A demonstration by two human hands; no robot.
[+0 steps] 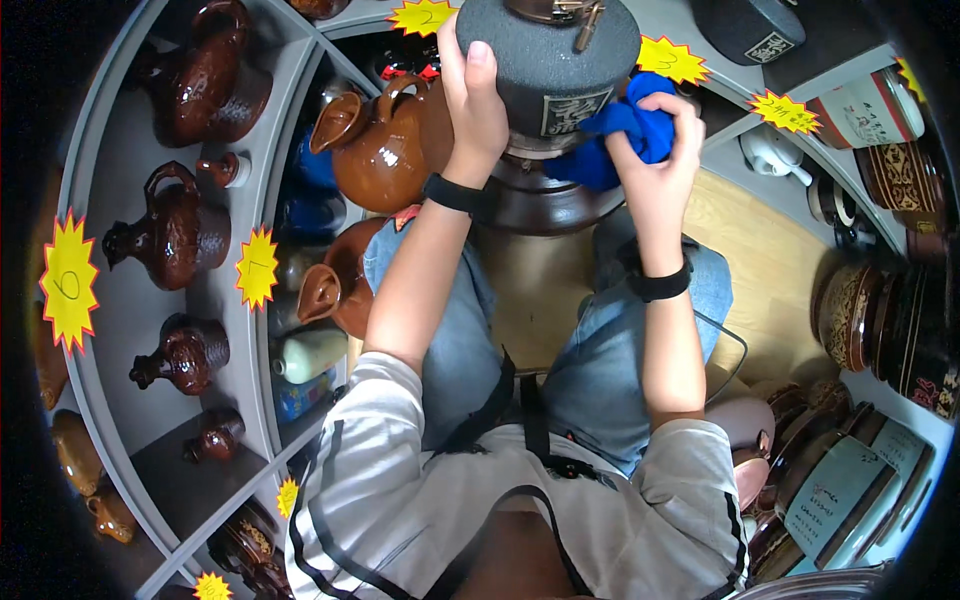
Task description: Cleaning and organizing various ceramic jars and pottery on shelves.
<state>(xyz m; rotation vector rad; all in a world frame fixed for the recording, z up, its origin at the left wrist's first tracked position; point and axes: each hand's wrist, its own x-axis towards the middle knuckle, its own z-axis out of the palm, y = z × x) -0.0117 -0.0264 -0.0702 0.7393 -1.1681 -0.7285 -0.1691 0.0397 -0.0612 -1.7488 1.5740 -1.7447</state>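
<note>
My left hand is pressed round the left side of a dark grey, rough-surfaced jar with a carved square label and a metal fitting near its top. A crumpled blue cloth is bunched in my right hand, against the jar's lower right side. Beneath the jar is a dark brown glazed vessel, between my knees and the shelf; the cloth covers part of it. The jar's far side and upper end run out of the picture.
Close on the left stand large brown jugs and a pale green bottle. Dark brown glazed pots line the left shelves. At the right, stacked patterned brown jars and a light blue box rest near the wooden floor.
</note>
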